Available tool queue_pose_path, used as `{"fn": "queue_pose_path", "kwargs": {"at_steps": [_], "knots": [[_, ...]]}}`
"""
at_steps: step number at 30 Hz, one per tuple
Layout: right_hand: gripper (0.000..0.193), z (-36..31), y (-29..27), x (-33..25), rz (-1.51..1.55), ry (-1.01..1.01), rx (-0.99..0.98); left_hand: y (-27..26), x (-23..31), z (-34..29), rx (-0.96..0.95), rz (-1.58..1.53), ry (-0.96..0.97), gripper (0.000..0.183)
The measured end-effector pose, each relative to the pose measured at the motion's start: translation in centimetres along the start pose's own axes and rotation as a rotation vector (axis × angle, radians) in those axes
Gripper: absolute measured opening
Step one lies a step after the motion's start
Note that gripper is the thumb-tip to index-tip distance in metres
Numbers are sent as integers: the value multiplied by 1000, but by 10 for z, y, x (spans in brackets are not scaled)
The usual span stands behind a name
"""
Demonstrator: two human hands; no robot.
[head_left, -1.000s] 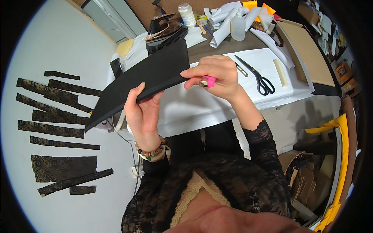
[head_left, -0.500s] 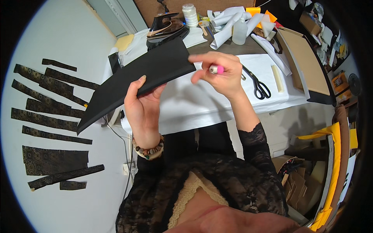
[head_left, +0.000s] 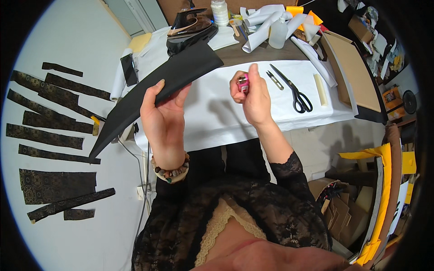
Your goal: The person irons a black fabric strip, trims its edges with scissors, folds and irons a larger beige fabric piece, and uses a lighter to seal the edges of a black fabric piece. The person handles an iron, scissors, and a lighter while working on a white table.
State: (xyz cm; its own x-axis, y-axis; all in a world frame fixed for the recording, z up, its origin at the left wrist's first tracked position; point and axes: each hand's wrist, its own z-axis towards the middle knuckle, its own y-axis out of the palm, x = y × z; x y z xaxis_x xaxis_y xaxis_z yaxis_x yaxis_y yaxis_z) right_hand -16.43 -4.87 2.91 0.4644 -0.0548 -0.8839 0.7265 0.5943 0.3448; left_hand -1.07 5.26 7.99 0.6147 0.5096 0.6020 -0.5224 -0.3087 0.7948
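Note:
My left hand (head_left: 165, 108) grips the lower edge of a long black fabric-like panel (head_left: 158, 83), thumb on its face and fingers behind. The panel tilts above the table, its narrow end low at the left and its wide end up near the iron. Right of the panel, apart from it, my right hand (head_left: 253, 97) is closed round a pink lighter (head_left: 243, 83) with a metal top, thumb pointing up. No flame shows. Black scissors (head_left: 296, 92) and small thread snips (head_left: 275, 80) lie on the white sheet (head_left: 203, 122) just right of that hand.
Behind the panel stands a clothes iron (head_left: 192, 27). A white jar (head_left: 220, 13), a spray bottle (head_left: 277, 34) and paper rolls (head_left: 262, 27) crowd the far side. A phone (head_left: 129, 70) lies at left. Dark patterned strips (head_left: 58, 185) hang on the wall; a cardboard panel (head_left: 355, 72) stands right.
My right hand has drawn away from the panel's corner and turned, its fingers now curled round the lighter with the thumb up. The panel remains in my left hand, slightly shifted left.

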Motion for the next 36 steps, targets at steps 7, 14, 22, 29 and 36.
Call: {"fn": "queue_pose_path", "kwargs": {"at_steps": [7, 14, 22, 29, 36], "knots": [[63, 1, 16, 5, 164, 48, 24, 7, -6, -5, 15, 15, 10, 20], [55, 2, 23, -4, 118, 53, 63, 6, -8, -5, 24, 90, 26, 24], [57, 2, 26, -4, 41, 85, 71, 5, -7, -9, 54, 71, 47, 22], [13, 13, 3, -3, -23, -480, -12, 6, -3, -12, 52, 119, 12, 25], [29, 25, -7, -3, -268, -741, -94, 11, -3, -19, 85, 118, -31, 25]]}}
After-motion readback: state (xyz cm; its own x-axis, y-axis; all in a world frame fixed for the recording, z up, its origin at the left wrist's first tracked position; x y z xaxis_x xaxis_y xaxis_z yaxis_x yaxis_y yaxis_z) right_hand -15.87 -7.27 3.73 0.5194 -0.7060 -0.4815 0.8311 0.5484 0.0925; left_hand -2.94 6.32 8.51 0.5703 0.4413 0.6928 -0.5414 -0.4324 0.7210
